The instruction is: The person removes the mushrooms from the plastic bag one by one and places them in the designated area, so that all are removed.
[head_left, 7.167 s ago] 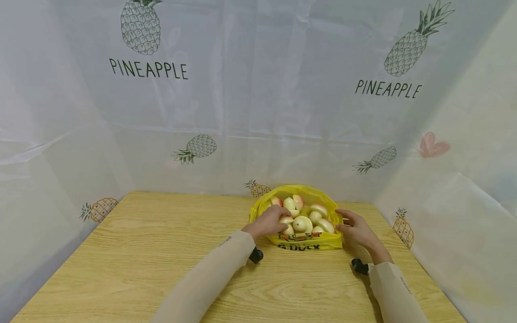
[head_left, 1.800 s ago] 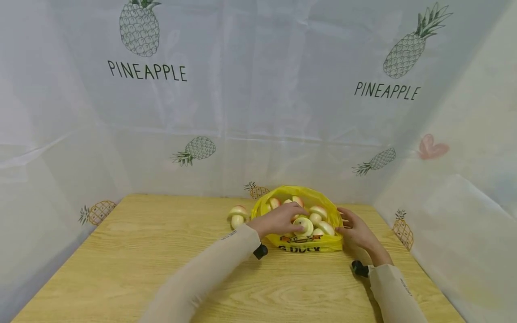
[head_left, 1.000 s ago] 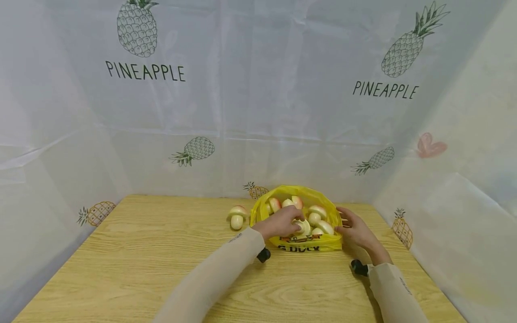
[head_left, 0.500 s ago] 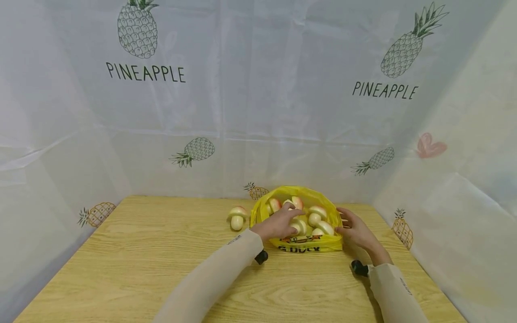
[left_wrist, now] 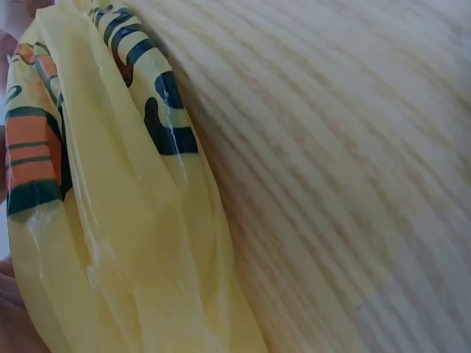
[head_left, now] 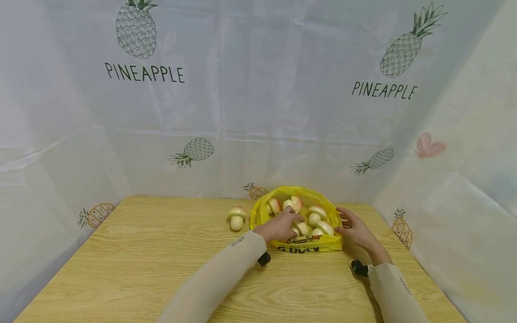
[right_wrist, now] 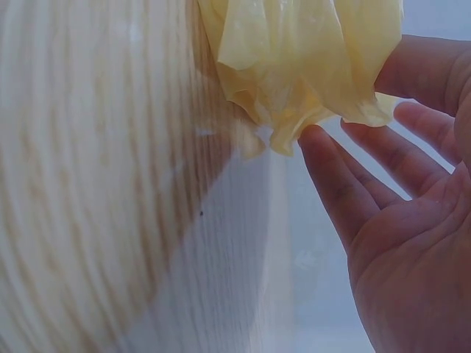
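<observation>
Mushrooms [head_left: 316, 215] lie in a plastic bag [head_left: 329, 243]; the relaxed right hand [head_left: 357, 228] touches its right edge; the left hand [head_left: 280, 225] is inside, grip unclear.

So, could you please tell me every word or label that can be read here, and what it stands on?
"PINEAPPLE": upper left of the white backdrop, under a pineapple drawing.
"PINEAPPLE": upper right of the same backdrop, likewise.
"G DUCK", apparently: front of the yellow bag, letters partly folded away.
Left sleeve: print too small to read.
Right sleeve: likewise unreadable.
</observation>
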The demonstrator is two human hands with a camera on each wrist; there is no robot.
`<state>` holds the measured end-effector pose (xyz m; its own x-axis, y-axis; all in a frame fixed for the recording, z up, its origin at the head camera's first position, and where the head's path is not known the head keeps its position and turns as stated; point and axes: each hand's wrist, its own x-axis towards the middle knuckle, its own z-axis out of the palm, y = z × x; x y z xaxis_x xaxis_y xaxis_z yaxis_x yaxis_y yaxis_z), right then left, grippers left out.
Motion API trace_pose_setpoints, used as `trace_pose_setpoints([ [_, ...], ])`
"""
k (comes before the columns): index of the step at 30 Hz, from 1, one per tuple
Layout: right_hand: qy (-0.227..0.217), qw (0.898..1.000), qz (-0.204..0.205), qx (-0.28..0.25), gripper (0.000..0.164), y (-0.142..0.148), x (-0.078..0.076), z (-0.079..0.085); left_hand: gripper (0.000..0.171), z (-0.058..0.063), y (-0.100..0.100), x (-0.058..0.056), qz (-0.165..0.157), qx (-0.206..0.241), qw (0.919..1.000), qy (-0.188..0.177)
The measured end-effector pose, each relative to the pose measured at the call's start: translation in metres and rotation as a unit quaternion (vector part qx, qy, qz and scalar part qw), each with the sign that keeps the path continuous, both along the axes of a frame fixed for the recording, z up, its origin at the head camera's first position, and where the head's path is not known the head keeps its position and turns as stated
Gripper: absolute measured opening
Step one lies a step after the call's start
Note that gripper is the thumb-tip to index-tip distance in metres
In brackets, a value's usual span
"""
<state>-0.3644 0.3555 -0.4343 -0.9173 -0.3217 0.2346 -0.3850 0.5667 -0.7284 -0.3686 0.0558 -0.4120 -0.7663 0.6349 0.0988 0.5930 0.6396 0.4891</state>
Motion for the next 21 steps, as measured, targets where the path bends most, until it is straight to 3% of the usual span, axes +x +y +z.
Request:
trace_pose_setpoints([
  [8,-0.001,1.0,-0.001,-0.001,0.072,0.0006,-0.0015,-0.0021,0.05,-0.0032,0.0029,0.0005,0.007,0.013,0.9993,-0.033],
  [21,-0.005,1.0,0.001,-0.005,0.072,0.0017,-0.0027,-0.0019,0.049,-0.004,0.002,-0.0029,-0.013,0.008,0.9998,0.016],
])
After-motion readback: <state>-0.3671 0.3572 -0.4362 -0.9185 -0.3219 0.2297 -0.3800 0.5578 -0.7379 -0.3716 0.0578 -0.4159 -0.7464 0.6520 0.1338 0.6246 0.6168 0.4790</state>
